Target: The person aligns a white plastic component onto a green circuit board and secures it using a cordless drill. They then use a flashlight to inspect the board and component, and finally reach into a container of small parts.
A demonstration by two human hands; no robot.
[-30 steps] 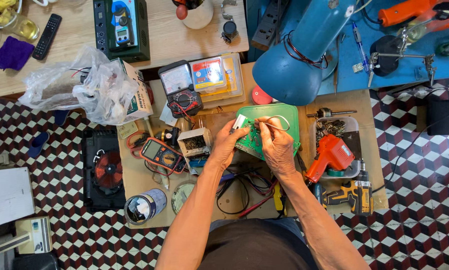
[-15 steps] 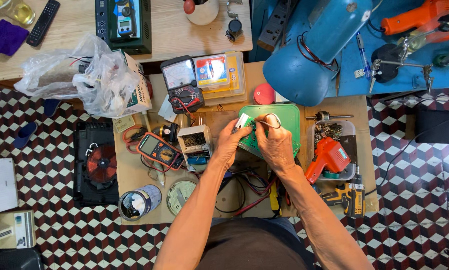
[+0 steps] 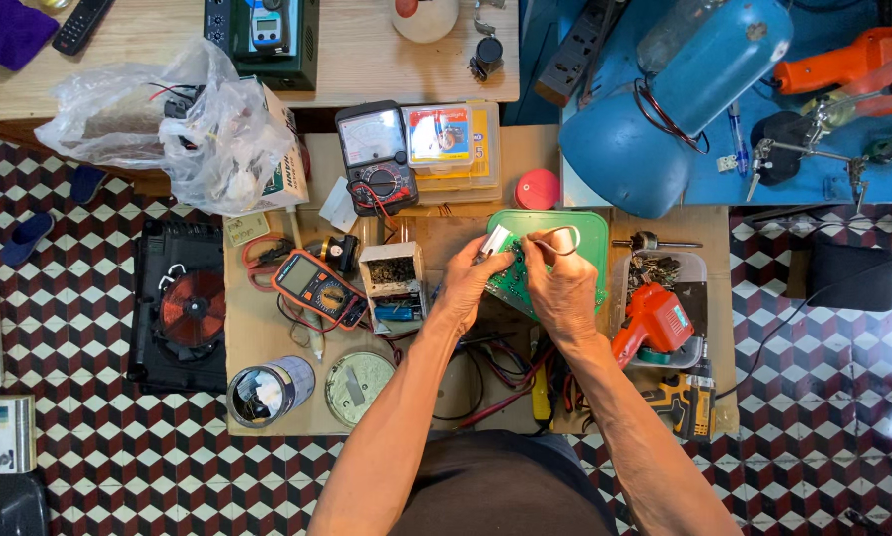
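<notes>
Overhead: a floor of red, black and white tiles [image 3: 88,467] under a low wooden work table [image 3: 267,397] crowded with tools; a blue bench [image 3: 724,184] at upper right carrying a large blue cylinder [image 3: 664,109]. A black induction cooker [image 3: 180,308] sits on the floor to the left. On the table: crumpled plastic bag [image 3: 168,119], red heat gun [image 3: 654,323], orange multimeter [image 3: 317,288]. The green circuit board [image 3: 515,283] lies over a green tray [image 3: 585,233] at table centre, left hand [image 3: 476,283] pinching its edge, right hand [image 3: 563,288] closed around a thin wire [image 3: 555,238].
</notes>
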